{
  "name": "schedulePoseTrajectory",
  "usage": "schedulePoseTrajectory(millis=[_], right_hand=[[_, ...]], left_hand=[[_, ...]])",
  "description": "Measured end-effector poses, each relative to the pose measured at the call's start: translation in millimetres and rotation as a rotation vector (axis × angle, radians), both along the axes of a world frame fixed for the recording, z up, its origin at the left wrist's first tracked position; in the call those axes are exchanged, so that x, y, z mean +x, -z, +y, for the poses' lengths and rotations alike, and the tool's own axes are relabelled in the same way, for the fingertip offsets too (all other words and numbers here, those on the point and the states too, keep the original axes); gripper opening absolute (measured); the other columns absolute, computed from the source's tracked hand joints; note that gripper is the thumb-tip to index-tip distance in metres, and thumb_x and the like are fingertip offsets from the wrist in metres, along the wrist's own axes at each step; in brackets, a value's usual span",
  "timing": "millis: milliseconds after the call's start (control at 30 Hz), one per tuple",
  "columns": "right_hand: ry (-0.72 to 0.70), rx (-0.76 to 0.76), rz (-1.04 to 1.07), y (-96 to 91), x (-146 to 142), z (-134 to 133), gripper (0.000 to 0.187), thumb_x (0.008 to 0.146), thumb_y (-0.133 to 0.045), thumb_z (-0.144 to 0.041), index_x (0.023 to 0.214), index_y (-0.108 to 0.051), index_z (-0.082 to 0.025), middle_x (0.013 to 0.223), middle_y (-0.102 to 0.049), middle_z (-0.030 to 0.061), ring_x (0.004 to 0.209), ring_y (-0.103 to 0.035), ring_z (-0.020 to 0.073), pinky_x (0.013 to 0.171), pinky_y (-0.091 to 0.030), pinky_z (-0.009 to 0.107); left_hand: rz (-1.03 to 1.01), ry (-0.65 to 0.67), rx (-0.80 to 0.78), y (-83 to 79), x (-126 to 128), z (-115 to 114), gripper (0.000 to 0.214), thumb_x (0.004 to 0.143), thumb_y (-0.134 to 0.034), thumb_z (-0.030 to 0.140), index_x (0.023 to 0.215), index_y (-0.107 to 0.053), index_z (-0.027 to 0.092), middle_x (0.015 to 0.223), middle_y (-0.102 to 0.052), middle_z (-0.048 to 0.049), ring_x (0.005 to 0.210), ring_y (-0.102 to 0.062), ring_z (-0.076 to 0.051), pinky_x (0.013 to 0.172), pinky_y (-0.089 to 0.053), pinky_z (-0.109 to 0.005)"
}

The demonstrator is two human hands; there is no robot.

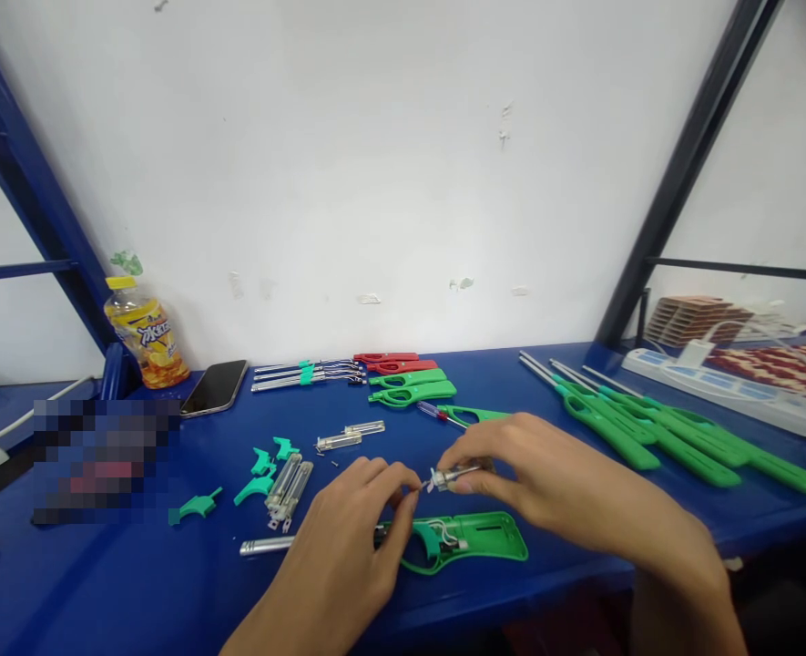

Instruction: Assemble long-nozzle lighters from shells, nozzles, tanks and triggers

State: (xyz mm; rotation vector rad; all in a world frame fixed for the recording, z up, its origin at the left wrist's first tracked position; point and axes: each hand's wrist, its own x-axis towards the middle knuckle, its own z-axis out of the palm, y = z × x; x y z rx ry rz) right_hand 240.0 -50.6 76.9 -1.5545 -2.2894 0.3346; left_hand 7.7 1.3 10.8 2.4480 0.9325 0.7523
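- Bare left hand [358, 528], nearest the camera; its thumb and index fingertips are together at the tip of the clear tank, though whether they grip it is too small to tell.
- Bare right hand [512, 465], at 2 o'clock from the left, its fingers clamped on a small, clear plastic tank with a metal-coloured part [447, 477].
- Open green plastic half-shell handle [505, 538], lying at 3 o'clock from the left hand, with a teal plastic trigger [431, 539] and white wires inside; a round silver metal tube [266, 546] shows at 9 o'clock from that hand.
- Cluster of long, clear plastic tanks [290, 487] at 10 o'clock from the left hand, with 4 teal plastic triggers [198, 506] near them.
- 2 more clear tanks [339, 441] at 12 o'clock.
- Long green plastic lighters with thin metal tubes [635, 445], between 2 and 3 o'clock from the right hand.
- Screwdriver with a red-and-clear handle [433, 412], at 10 o'clock from the right hand.
- 2 green [413, 394] and 2 red plastic handle shells [392, 366] at 1 o'clock from the left hand; slim silver tubes [280, 386] at 11.
- Dark-screened phone [215, 387] at 10 o'clock, and a yellow-capped plastic bottle [147, 337] beyond it.
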Motion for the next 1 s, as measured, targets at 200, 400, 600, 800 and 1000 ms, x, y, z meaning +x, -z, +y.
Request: schedulePoseTrajectory(millis=[200, 400, 600, 800, 1000], right_hand=[[-0.012, 0.004, 0.004, 0.4, -1.9, 1.2, 0.014, 0.106, -0.067, -0.034, 0.110, -0.080, -0.034, 0.112, -0.083, -0.0073, 0.105, -0.074, 0.0183, 0.092, -0.047, 0.030], [-0.025, 0.013, 0.010, -0.9, -2.7, 0.8, 0.017, 0.106, -0.066, -0.033, 0.112, -0.082, -0.034, 0.107, -0.083, -0.0046, 0.100, -0.075, 0.0199, 0.087, -0.048, 0.031], [-0.031, 0.006, 0.010, 0.3, -1.1, 1.2, 0.017, 0.105, -0.068, -0.031, 0.113, -0.082, -0.035, 0.106, -0.083, -0.0041, 0.100, -0.075, 0.0204, 0.087, -0.048, 0.031], [-0.002, -0.013, -0.008, 1.2, -3.1, 0.0, 0.013, 0.104, -0.070, -0.032, 0.109, -0.081, -0.035, 0.105, -0.083, -0.0079, 0.101, -0.074, 0.0189, 0.086, -0.047, 0.029], [-0.003, -0.033, -0.031, -1.0, -3.8, 0.1, 0.011, 0.103, -0.071, -0.032, 0.106, -0.081, -0.035, 0.103, -0.083, -0.0086, 0.097, -0.074, 0.0183, 0.084, -0.047, 0.029]], left_hand=[[0.006, 0.006, 0.011, -0.9, -0.2, 0.3, 0.022, 0.107, -0.048, 0.020, 0.105, -0.069, 0.027, 0.095, -0.070, -0.0001, 0.090, -0.065, -0.022, 0.079, -0.044, -0.035], [0.004, 0.034, 0.016, 2.8, -1.0, 1.2, 0.023, 0.109, -0.048, 0.020, 0.108, -0.069, 0.028, 0.100, -0.070, 0.0004, 0.093, -0.065, -0.021, 0.081, -0.044, -0.035], [-0.008, 0.033, 0.006, 3.0, -0.9, 1.4, 0.021, 0.110, -0.048, 0.021, 0.109, -0.068, 0.028, 0.100, -0.069, 0.0021, 0.093, -0.065, -0.020, 0.081, -0.043, -0.034], [-0.018, 0.041, -0.004, 1.7, 0.7, 2.8, 0.021, 0.110, -0.048, 0.021, 0.105, -0.067, 0.028, 0.100, -0.069, 0.0022, 0.093, -0.063, -0.020, 0.081, -0.042, -0.033], [-0.010, 0.049, -0.004, 1.3, 0.6, 0.2, 0.021, 0.110, -0.047, 0.019, 0.103, -0.066, 0.027, 0.099, -0.068, 0.0018, 0.092, -0.063, -0.020, 0.080, -0.042, -0.033]])
